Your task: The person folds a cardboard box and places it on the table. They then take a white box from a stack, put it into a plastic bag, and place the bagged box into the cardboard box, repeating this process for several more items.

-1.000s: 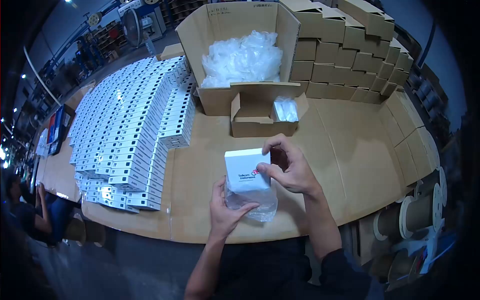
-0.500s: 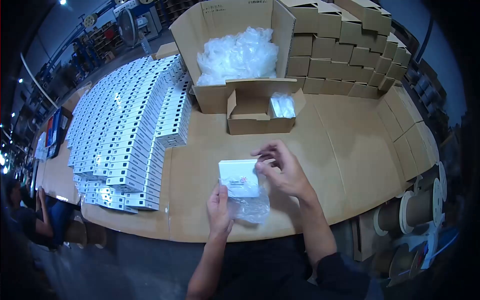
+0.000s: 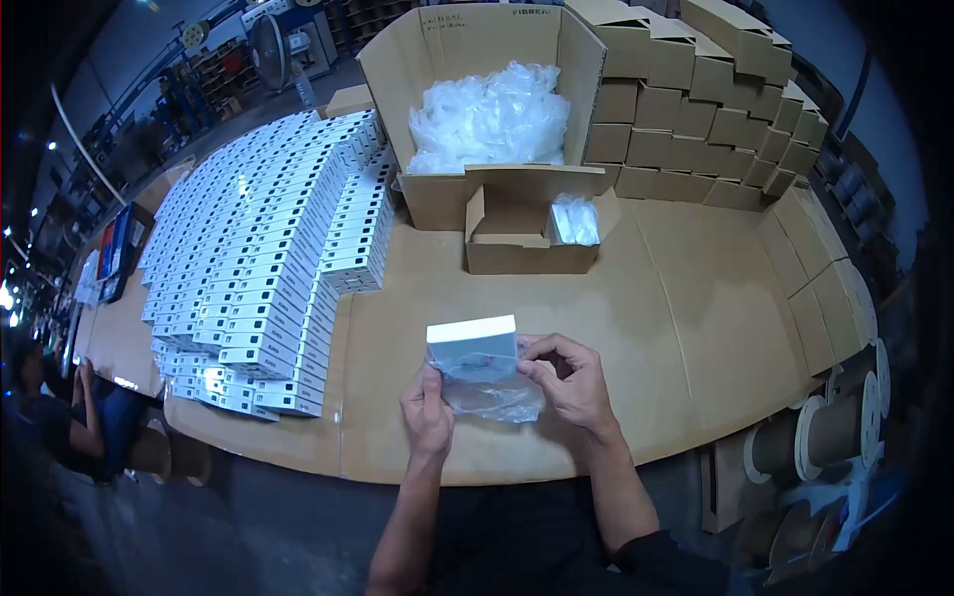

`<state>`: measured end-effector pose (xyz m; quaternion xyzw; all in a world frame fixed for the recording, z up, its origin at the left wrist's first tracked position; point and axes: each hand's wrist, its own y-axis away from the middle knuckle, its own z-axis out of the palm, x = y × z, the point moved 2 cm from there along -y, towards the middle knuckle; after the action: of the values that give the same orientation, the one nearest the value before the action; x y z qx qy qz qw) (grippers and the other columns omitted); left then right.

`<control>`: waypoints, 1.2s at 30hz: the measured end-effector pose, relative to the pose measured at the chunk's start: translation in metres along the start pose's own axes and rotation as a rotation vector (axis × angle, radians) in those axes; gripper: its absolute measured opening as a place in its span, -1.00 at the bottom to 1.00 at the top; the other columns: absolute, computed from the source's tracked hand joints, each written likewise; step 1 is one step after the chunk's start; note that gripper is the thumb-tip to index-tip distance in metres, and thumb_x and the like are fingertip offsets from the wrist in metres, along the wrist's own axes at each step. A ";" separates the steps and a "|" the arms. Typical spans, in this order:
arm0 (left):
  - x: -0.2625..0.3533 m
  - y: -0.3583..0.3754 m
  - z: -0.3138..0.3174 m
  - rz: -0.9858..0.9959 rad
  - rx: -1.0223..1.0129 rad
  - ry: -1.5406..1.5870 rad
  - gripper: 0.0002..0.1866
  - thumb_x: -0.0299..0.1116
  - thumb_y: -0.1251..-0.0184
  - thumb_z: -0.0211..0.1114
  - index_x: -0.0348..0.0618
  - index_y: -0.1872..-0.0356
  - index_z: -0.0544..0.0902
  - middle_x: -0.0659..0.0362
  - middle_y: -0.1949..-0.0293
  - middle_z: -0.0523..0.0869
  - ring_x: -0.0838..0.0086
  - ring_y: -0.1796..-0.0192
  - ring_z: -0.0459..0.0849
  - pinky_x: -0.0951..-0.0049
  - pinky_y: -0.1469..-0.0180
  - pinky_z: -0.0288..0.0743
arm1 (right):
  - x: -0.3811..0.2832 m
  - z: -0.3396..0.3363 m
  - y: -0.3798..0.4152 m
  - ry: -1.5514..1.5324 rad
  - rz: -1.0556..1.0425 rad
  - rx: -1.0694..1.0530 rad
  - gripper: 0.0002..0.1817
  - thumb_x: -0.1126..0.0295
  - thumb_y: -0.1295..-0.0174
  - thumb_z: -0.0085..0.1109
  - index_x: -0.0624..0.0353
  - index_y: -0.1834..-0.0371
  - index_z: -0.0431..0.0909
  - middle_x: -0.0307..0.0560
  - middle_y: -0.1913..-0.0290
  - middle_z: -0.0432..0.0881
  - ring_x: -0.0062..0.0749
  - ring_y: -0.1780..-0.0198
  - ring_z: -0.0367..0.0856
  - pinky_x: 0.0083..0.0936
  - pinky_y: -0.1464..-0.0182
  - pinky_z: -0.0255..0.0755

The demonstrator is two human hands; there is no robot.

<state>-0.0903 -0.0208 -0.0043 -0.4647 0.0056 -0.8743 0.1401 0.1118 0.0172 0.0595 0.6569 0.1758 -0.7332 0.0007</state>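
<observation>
One white carton [image 3: 473, 331], partly sleeved in a clear plastic bag [image 3: 494, 401], is held above the cardboard-covered table [image 3: 606, 328]. Judged handling: light and stiff-walled, crushable at the corners; film soft and slippery; best grasped by opposite side walls. Narrow bright face uppermost, bagged end toward the wearer; the bright face's long axis runs left to right, rising slightly rightward. Left hand [image 3: 429, 412]: thumb and fingers closed on the carton's left side through film. Right hand [image 3: 578, 385]: thumb and forefinger pinched at the bag's right edge. Beyond: a small open box [image 3: 532, 260].
</observation>
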 end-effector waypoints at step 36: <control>0.010 0.001 0.029 -0.001 -0.185 -0.250 -0.31 -0.14 -0.60 0.29 -0.29 -0.51 0.21 -0.04 -0.26 0.53 0.36 -0.24 0.60 0.30 -0.32 0.49 | 0.009 0.044 0.016 -0.088 -0.279 0.427 -0.93 0.57 -0.54 0.11 0.32 0.07 0.41 0.13 0.08 0.71 -0.32 -0.02 0.74 -0.48 -0.09 0.62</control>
<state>-0.0716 -0.0211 0.0205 -0.5806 0.0683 -0.8056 0.0957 0.0720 -0.0076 0.0503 0.5790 0.1058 -0.7746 -0.2313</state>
